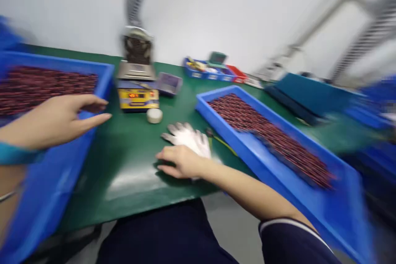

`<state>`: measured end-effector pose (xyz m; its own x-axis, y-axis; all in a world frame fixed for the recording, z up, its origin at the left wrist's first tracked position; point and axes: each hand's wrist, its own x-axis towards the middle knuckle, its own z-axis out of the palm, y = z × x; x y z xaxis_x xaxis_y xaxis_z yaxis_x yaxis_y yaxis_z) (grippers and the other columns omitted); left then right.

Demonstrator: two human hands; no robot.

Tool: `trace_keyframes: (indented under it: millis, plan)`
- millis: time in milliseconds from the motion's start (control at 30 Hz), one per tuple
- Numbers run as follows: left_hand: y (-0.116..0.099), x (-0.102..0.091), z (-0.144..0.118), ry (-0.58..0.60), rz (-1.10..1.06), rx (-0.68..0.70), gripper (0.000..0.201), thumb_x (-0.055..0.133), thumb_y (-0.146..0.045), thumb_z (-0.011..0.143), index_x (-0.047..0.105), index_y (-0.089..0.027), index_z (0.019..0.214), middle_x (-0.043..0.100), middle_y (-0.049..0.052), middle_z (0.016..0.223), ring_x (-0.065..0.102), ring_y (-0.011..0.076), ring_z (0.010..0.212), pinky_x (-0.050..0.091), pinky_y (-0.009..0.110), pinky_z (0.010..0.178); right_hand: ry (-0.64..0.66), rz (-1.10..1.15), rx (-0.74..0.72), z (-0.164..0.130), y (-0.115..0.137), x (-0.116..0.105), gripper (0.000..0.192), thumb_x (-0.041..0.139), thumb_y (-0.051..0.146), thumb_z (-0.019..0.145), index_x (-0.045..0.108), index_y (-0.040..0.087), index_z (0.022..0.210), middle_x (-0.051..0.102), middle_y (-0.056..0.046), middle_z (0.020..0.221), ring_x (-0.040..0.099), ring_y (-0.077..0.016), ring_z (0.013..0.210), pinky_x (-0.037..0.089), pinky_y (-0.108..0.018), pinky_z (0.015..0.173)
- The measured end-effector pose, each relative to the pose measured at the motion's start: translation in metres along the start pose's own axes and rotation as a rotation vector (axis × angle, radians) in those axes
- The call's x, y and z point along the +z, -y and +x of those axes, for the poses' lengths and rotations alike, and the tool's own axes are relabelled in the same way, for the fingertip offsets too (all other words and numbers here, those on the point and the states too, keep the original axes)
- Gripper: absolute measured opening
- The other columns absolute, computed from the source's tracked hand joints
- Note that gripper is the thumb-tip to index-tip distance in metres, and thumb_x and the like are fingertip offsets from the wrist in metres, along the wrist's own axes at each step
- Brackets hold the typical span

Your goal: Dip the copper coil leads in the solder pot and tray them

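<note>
A white knitted fabric glove (pixel 187 137) lies flat on the green mat-covered table (pixel 130 165), its cuff hidden under the right hand (pixel 179 161), which presses on it with fingers loosely spread. The left hand (pixel 58 120) hovers open, holding nothing, over the near rim of the blurred blue plastic tray at left (pixel 46 189), filled with small dark-red parts too smeared to make out. A second blue plastic tray at right (pixel 278 161) is cut off by the picture's edge.

my table (pixel 130 173): green | my trays (pixel 309 206): blue, filled dark red-and-black | glove (pixel 188 138): white | scale (pixel 137 98): yellow front, orange digits | my sleeve (pixel 293 239): navy, white stripe
</note>
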<state>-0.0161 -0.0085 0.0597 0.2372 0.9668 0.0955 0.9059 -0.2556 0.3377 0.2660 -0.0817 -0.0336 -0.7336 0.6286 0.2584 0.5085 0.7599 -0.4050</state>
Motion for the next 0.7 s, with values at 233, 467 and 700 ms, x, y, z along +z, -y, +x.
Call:
trace_keyframes:
  millis: [233,467,700]
  plan:
    - [0.071,-0.079,-0.062,-0.245,0.281,-0.618,0.05,0.043,-0.044,0.079,0.062,-0.006,0.106,0.067,0.005,0.091,0.06,0.0166,0.084,0.044,0.03,0.085,0.007,0.213,-0.416,0.08,-0.006,0.067,0.016,0.047,0.024,0.088,0.054,0.018,0.1,0.061,-0.005,0.074,0.057,-0.0152,0.063,0.046,-0.028,0.059]
    - [0.108,-0.037,-0.093,0.242,0.369,-0.846,0.035,0.049,-0.044,0.074,0.065,-0.017,0.09,0.068,0.01,0.089,0.062,0.024,0.085,0.046,0.029,0.071,0.07,0.431,-0.252,0.066,-0.004,0.054,0.016,0.05,0.025,0.085,0.051,0.023,0.101,0.06,-0.003,0.071,0.059,-0.0162,0.063,0.046,-0.029,0.057]
    - [0.112,-0.002,-0.086,0.263,0.564,-0.64,0.035,0.043,-0.044,0.078,0.053,-0.017,0.097,0.058,0.011,0.104,0.059,0.0242,0.095,0.045,0.028,0.079,0.106,0.457,-0.245,0.064,0.0,0.05,0.015,0.052,0.025,0.083,0.054,0.019,0.097,0.063,-0.003,0.075,0.057,-0.0143,0.063,0.045,-0.026,0.059]
